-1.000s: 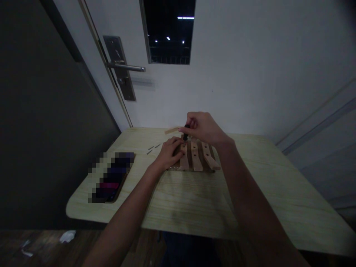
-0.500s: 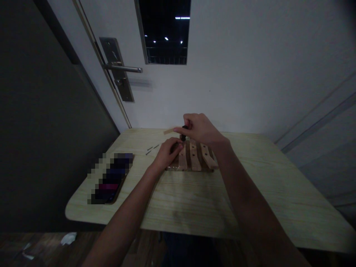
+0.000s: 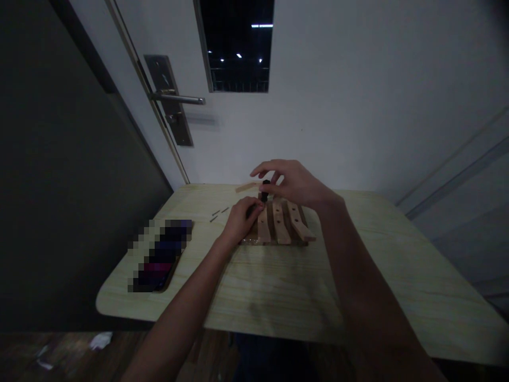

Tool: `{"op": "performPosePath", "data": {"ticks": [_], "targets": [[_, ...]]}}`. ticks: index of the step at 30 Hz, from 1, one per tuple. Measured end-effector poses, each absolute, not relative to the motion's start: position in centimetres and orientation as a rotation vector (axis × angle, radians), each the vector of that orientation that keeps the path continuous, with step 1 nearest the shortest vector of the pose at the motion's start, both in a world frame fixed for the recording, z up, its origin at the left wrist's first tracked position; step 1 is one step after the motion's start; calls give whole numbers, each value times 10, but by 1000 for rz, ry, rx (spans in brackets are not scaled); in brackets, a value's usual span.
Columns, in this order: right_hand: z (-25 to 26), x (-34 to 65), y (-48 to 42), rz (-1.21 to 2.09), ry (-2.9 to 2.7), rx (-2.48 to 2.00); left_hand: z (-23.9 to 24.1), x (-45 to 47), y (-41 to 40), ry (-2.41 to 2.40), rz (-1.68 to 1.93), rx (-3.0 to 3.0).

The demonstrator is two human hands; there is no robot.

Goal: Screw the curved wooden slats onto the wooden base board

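One upright black tool [image 3: 265, 196] points down, right hand [image 3: 293, 181] spread around it, left hand's [image 3: 239, 217] grasp unclear.

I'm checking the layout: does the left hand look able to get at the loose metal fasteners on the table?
Probably yes: the left hand is just right of the metal fasteners, with only tabletop visible between, though it would have to leave the leftmost wooden piece.

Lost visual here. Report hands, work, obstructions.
Right hand open around black handle. Left hand near its lower end, by leftmost wooden strip. Three slim fasteners lie left, apart from it.
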State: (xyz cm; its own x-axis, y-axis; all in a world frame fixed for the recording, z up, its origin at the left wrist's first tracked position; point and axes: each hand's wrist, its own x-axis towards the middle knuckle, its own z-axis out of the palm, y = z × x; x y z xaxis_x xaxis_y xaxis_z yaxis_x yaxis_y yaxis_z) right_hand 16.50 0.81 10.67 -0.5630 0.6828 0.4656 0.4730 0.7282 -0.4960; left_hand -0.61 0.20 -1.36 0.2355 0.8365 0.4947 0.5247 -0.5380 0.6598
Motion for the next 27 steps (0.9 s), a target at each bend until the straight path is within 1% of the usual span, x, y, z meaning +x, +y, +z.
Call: {"op": "performPosePath", "data": {"ticks": [4,15,27], "targets": [[108,166,9,435,-2272,-897,-14,-7,2,1233,1205,2186],[103,161,18,196,-2236,-1111,-17,-7,5,1198,1187,2283],[97,150,16,149,-2262,-1076,-9,-4,2,1355,1168,2139]]}}
